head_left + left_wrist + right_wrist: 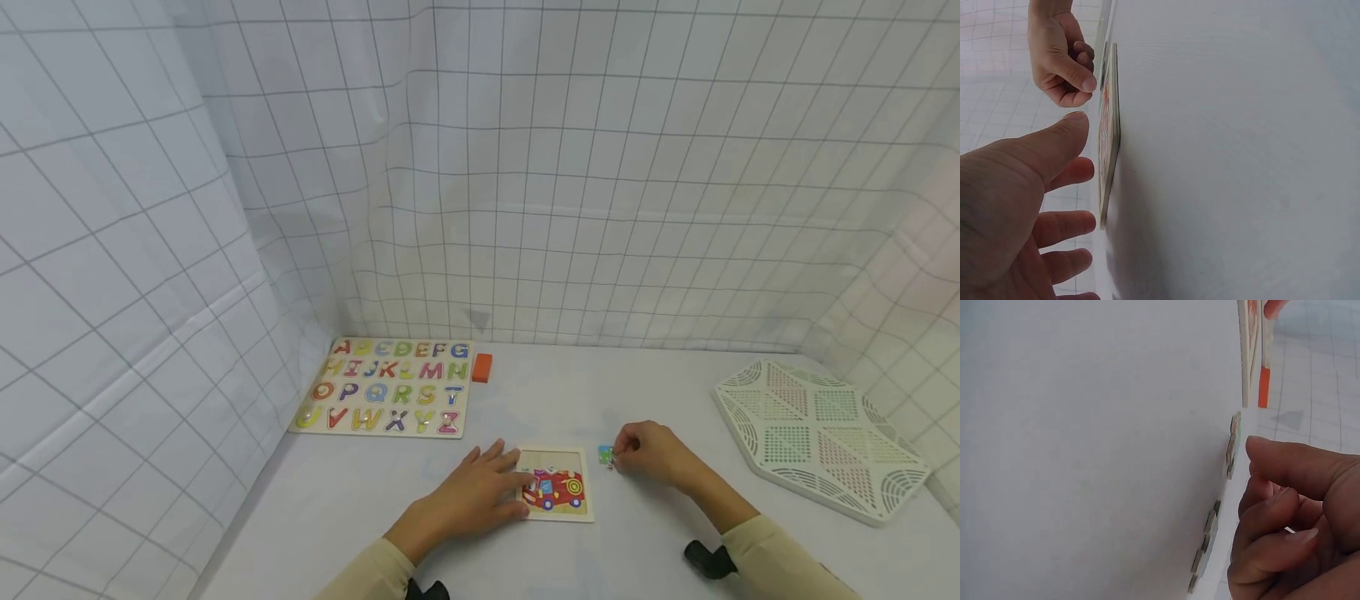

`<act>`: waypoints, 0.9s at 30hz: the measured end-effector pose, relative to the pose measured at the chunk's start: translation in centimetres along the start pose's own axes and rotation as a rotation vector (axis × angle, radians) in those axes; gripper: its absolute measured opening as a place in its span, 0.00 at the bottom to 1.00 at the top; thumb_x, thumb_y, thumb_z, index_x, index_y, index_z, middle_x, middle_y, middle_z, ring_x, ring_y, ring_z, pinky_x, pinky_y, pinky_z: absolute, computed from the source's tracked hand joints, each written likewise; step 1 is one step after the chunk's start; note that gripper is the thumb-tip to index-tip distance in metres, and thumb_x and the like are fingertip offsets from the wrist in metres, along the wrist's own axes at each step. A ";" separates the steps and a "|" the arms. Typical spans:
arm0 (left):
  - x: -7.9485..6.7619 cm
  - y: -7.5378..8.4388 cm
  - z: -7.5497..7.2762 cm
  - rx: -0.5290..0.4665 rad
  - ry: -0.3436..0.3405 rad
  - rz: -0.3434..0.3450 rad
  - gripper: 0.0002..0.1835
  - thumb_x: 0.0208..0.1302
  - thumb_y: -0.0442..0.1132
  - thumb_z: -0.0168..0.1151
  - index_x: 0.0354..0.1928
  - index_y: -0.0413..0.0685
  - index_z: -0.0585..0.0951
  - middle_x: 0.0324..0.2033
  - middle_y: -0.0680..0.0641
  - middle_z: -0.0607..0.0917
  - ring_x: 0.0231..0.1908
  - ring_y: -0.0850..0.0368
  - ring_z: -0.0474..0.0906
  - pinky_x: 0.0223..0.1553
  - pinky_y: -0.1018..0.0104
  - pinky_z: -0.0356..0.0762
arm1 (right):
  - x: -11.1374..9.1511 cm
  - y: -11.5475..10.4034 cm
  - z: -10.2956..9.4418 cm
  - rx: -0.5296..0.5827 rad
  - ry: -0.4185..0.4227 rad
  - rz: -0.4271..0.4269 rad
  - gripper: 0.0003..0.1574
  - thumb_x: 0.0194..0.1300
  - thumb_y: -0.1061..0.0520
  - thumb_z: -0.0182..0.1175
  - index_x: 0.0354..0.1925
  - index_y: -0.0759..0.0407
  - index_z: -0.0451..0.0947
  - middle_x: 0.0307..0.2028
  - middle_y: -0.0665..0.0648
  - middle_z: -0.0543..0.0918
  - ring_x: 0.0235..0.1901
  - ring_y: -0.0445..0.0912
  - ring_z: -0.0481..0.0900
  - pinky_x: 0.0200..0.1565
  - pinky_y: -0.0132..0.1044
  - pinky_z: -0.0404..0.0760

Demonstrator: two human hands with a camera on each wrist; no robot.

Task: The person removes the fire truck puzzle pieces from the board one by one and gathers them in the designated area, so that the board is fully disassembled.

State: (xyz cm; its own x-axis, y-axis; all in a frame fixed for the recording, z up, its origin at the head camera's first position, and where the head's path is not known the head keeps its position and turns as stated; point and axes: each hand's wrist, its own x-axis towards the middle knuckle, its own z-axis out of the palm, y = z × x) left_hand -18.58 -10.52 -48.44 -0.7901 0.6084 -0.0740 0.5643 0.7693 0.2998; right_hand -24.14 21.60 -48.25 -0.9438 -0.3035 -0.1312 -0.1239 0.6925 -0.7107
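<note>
A wooden picture puzzle [553, 510] with a red fire truck lies flat on the white table. My left hand [480, 493] is spread at its left edge, its fingertips reaching over the frame; in the left wrist view the puzzle's edge [1110, 144] stands just beyond those fingers. Right of the puzzle, my right hand [654, 452] is beside a small green-blue puzzle piece [605, 454]. Its fingers are curled, and no piece shows between thumb and forefinger. The right wrist view has thin loose pieces [1233, 447] lying on the table near my thumb.
An alphabet board [386, 387] with coloured letters lies at the back left, an orange block [482, 367] beside it. A white perforated plastic piece [821, 437] is at the right. White checked cloth [600, 208] walls the table's back and sides.
</note>
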 end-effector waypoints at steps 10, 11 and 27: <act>0.8 0.2 -0.2 0.000 0.011 -0.053 0.29 0.71 0.60 0.61 0.70 0.63 0.76 0.73 0.49 0.71 0.76 0.42 0.59 0.72 0.38 0.59 | 1.0 -2.7 2.4 0.273 -0.170 -0.022 0.10 0.65 0.59 0.68 0.43 0.61 0.81 0.29 0.54 0.76 0.24 0.45 0.72 0.23 0.32 0.73; 0.9 0.2 -0.2 -0.008 0.011 -0.066 0.30 0.70 0.60 0.61 0.70 0.62 0.76 0.73 0.49 0.71 0.76 0.42 0.59 0.72 0.38 0.59 | 1.2 -3.1 2.9 0.305 -0.194 -0.025 0.10 0.65 0.59 0.68 0.44 0.62 0.81 0.30 0.54 0.76 0.23 0.44 0.72 0.23 0.31 0.73; 1.8 -0.1 -0.2 -0.048 0.042 -0.114 0.34 0.67 0.60 0.64 0.71 0.55 0.75 0.72 0.46 0.72 0.75 0.39 0.59 0.70 0.37 0.61 | 1.9 -6.4 7.2 0.330 -0.276 -0.026 0.09 0.63 0.63 0.66 0.43 0.62 0.83 0.26 0.55 0.81 0.18 0.41 0.78 0.21 0.33 0.81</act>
State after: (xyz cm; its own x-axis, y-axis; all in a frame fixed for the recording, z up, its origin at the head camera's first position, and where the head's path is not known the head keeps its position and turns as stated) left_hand -20.09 -9.54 -48.45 -0.8584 0.5081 -0.0710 0.4589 0.8222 0.3368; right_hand -22.95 11.92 -48.91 -0.8184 -0.5131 -0.2588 0.0004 0.4499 -0.8931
